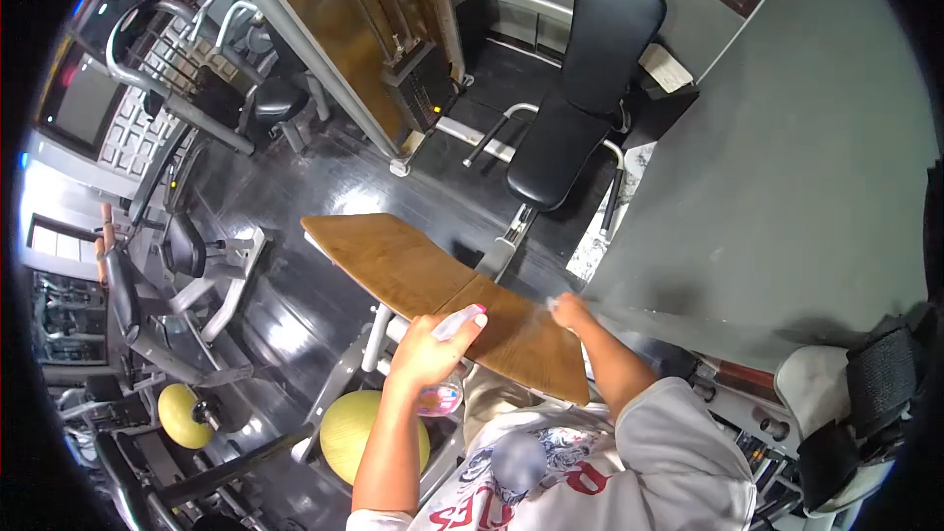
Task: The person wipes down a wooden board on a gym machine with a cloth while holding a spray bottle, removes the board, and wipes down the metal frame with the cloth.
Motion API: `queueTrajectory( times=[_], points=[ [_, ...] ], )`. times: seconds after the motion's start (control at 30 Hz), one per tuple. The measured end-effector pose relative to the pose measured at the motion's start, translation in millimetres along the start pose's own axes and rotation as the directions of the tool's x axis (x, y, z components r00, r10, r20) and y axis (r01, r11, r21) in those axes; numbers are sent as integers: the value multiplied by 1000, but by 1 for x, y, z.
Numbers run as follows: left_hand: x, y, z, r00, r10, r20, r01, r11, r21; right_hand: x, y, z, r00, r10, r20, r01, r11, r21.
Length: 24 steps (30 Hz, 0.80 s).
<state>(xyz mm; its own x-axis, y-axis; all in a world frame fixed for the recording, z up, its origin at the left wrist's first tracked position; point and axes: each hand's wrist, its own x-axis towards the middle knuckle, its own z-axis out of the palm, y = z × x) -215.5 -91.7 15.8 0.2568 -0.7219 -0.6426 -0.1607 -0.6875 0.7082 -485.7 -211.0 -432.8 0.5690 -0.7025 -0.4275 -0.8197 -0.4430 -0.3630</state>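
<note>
My left hand (pixel 425 352) is wrapped round a clear spray bottle (pixel 441 397); its white and pink head sticks up above my fingers, over the near side of a brown two-part exercise bench pad (pixel 418 270). At the pad's right end, my right hand (pixel 568 313) is closed beside the far edge. Something small and whitish shows at its fingertips, too blurred to name. The pad lies across in front of my body, with a seam near its middle.
A black padded seat machine (pixel 560 162) stands ahead, beside a weight stack (pixel 421 84). A grey wall (pixel 777 157) rises on the right. Yellow-green round weights (pixel 349 438) sit low left, and more gym machines (pixel 197 256) stand at the left. A white chair (pixel 811 383) holds dark items.
</note>
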Motion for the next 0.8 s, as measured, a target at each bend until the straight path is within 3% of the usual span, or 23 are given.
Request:
queueTrajectory(
  times=[0.03, 0.07, 0.1, 0.13, 0.2, 0.23, 0.3, 0.4, 0.43, 0.47, 0.5, 0.53, 0.63, 0.67, 0.73, 0.77, 0.8],
  points=[
    [0, 1, 1, 1000, 7, 4, -7, 1000, 10, -14, -55, -65, 988, 126, 90, -146, 952, 268],
    [0, 1, 0, 1000, 12, 7, -12, 1000, 22, -8, -82, -78, 1000, 17, 16, -21, 945, 326],
    [0, -1, -1, 1000, 13, 11, -13, 999, 36, -2, -121, -108, 993, 27, 111, -73, 899, 431],
    [6, -12, 0, 999, 36, 9, -36, 999, 17, 11, -146, -114, 994, -26, 106, -25, 890, 455],
    [11, -21, -1, 998, 57, 10, -57, 997, 54, -1, -195, -156, 978, -199, -57, 192, 769, 610],
    [11, -23, -1, 998, 64, 9, -64, 995, 72, -17, -215, -185, 978, -198, -61, 189, 735, 651],
    [7, -14, -2, 999, 42, 8, -42, 998, 44, -26, -207, -176, 914, -328, -238, 404, 694, 596],
    [2, -6, 1, 1000, 22, 0, -22, 1000, 4, -50, -158, -156, 911, -296, -288, 405, 776, 483],
    [1, -3, 1, 1000, 23, 3, -23, 1000, 12, -45, -110, -105, 973, -162, -162, 225, 814, 536],
    [0, 0, 0, 1000, 21, 7, -21, 1000, 22, -54, -90, -120, 952, 67, 298, -229, 803, 551],
    [-1, 1, 0, 1000, 16, 11, -17, 999, 32, -67, -66, -116, 925, 185, 333, -326, 837, 440],
    [-1, 0, -1, 1000, 17, 13, -17, 1000, 15, -74, -32, -89, 972, 151, 179, -185, 963, 196],
    [3, -10, 1, 999, 19, 26, -18, 999, -32, -79, -15, -88, 907, 310, 285, -369, 911, 184],
    [5, -13, 1, 999, 26, 28, -25, 998, -50, -75, -22, -83, 940, 272, 205, -298, 948, 108],
    [5, -13, 1, 999, 46, 24, -44, 997, -65, -66, -67, -120, 957, 144, 254, -186, 971, 149],
    [4, -13, 1, 998, 54, 22, -53, 997, -60, -61, -95, -136, 962, 98, 254, -175, 938, 299],
    [4, -13, 1, 998, 62, 21, -61, 997, -56, -52, -114, -137, 973, -146, 177, 64, 915, 399]
  ],
)
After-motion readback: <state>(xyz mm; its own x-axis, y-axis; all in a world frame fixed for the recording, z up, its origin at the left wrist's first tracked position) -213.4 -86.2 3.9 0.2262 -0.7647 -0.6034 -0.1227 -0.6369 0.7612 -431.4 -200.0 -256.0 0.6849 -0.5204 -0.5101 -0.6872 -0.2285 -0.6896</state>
